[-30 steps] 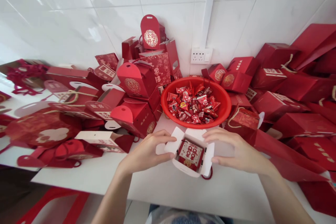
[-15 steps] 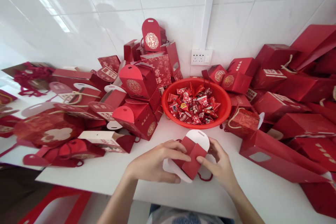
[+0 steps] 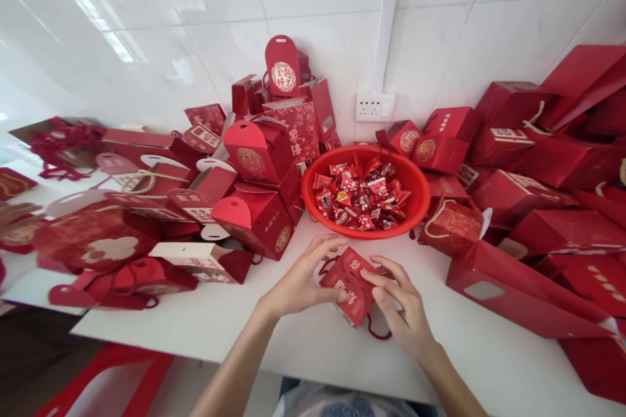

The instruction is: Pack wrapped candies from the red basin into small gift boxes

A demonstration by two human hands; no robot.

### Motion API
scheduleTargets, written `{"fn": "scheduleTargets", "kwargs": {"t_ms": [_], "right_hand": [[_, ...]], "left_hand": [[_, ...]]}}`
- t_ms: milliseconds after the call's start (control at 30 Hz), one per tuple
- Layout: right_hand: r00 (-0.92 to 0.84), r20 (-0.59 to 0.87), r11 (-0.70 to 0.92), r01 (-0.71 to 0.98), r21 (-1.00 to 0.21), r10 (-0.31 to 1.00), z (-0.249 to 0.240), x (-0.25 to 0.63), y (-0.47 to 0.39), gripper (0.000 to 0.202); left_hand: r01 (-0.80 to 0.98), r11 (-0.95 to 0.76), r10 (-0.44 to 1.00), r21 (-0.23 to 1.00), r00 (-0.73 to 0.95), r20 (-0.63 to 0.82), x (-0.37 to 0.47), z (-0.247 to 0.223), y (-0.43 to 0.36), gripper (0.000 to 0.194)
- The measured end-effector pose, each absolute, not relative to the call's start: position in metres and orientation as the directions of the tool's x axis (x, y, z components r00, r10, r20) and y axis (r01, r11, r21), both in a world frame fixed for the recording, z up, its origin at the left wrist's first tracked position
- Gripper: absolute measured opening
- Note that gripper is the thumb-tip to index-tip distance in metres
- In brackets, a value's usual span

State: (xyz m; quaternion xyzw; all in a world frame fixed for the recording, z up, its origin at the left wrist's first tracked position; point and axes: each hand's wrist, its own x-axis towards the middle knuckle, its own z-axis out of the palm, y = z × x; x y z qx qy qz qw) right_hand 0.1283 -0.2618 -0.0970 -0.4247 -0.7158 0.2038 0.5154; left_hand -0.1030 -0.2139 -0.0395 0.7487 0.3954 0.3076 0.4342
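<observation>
A small red gift box (image 3: 348,287) with gold characters lies between my hands, its two rounded flaps folded over the top. My left hand (image 3: 306,280) grips its left side, thumb on the front flap and fingers reaching round the far edge. With bent fingers, my right hand (image 3: 403,303) presses the box's right side and top flap. A dark red cord handle (image 3: 379,331) loops out below the box on the right, and part of the cord shows at the left. Just beyond stands a red plastic bowl (image 3: 424,208) heaped with red-wrapped candies (image 3: 362,199).
Red boxes (image 3: 254,225) pile up to the left, and more boxes (image 3: 525,280) crowd the right. Another person's hand (image 3: 14,218) shows at the far left. A white tiled wall with a socket (image 3: 375,107) rises behind. A red chair (image 3: 110,378) is at lower left.
The box's white-lined flaps, open before, now lie folded down with the printed side up. My left hand has shifted its hold to the far left edge; my right fingers have moved onto the top.
</observation>
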Motion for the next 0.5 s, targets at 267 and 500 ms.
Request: {"fn": "scheduleTargets", "kwargs": {"t_ms": [267,500], "right_hand": [[-0.001,0.468,0.436,0.366,-0.822,0.884,-0.090,0.131,-0.254,0.025],[-0.008,0.099,0.097,0.291,-0.952,0.995,-0.092,0.141,-0.256,0.040]], "left_hand": [[0.311,-0.255,0.801,0.915,0.598,0.020,-0.099,-0.040,-0.209,0.047],[0.347,-0.210,0.905,0.914,0.423,0.047,-0.093,-0.048,-0.215,0.022]]}}
